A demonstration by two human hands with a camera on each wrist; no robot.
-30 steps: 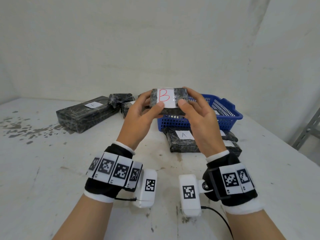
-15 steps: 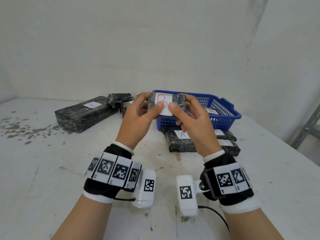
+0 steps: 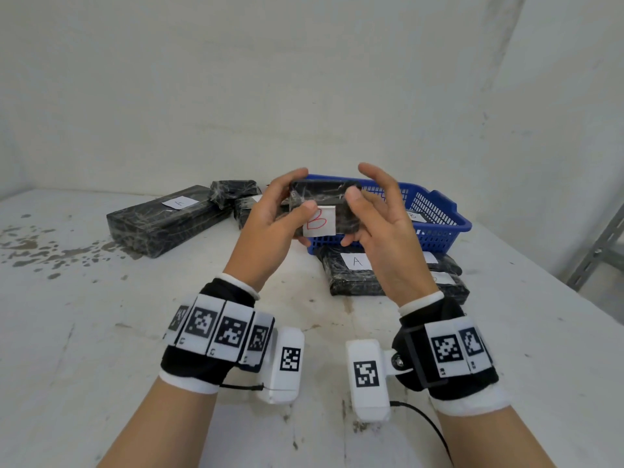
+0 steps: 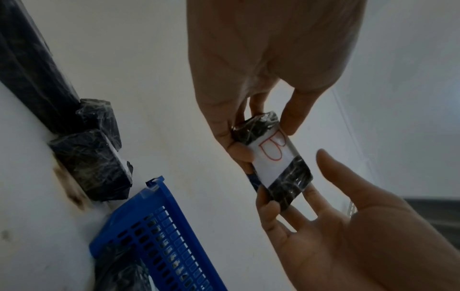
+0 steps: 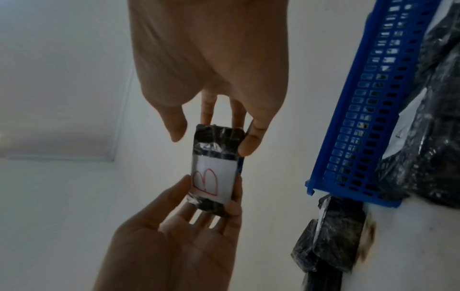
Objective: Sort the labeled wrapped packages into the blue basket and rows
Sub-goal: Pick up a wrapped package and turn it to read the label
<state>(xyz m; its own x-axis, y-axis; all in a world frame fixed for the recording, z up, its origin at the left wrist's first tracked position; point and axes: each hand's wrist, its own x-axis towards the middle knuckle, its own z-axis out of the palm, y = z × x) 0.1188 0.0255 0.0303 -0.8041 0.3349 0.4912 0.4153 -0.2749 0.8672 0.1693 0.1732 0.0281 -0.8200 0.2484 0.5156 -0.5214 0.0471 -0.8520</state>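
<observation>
the b package (image 3: 325, 208) is held in the air between both hands, just in front of the near left corner of the basket (image 3: 449, 220) and above the table's (image 3: 101, 332) middle. its long axis runs left to right, one short end in each hand, with the label turned toward the person. the left hand (image 3: 270, 217) grips the left end, thumb on the front by the label and fingers curled behind. the right hand (image 3: 378, 228) pinches the right end between the thumb in front and a finger or 2 behind; its other fingers are spread and lifted off the wrap.

the move ahead likely turns on this: the basket lies just behind and to the right of the package, so the right hand is the nearer one to carry it over the rim, and the left would have to let go first. the loose right-hand pinch looks thin for carrying alone.

the package is a small dark block in crinkled clear wrap, with a white label (image 4: 272, 152) bearing a red "b". the film looks slippery. an "a" package (image 3: 354, 271) lies on the table just in front of the basket, with more packages beside it, and a long package (image 3: 162, 219) sits toward the far left.
</observation>
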